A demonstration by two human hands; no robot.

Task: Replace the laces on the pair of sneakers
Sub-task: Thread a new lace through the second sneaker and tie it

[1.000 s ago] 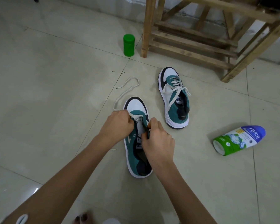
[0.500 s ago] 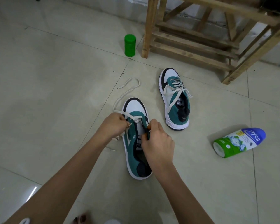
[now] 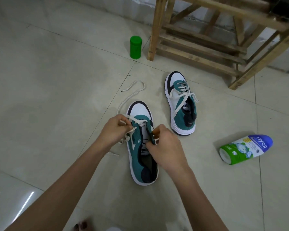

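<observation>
Two green, white and black sneakers lie on the tiled floor. The near sneaker [image 3: 140, 157] is right below my hands, toe pointing away. Its white lace [image 3: 132, 95] runs through the lowest eyelets and trails in a loop across the floor to the far left. My left hand [image 3: 114, 130] pinches that lace beside the shoe's left eyelets. My right hand [image 3: 163, 144] grips the right eyelet flap of the near sneaker. The far sneaker [image 3: 182, 105] sits to the right, fully laced, with loose white ends.
A green canister [image 3: 135, 47] stands near the leg of a wooden rack [image 3: 198, 47] at the back. A green and blue powder bottle [image 3: 245, 148] lies on its side at the right. My toes [image 3: 81, 225] show at the bottom edge.
My left hand has drawn the lace out to the left, away from the shoe's middle. My right hand has stayed on the eyelet flap.
</observation>
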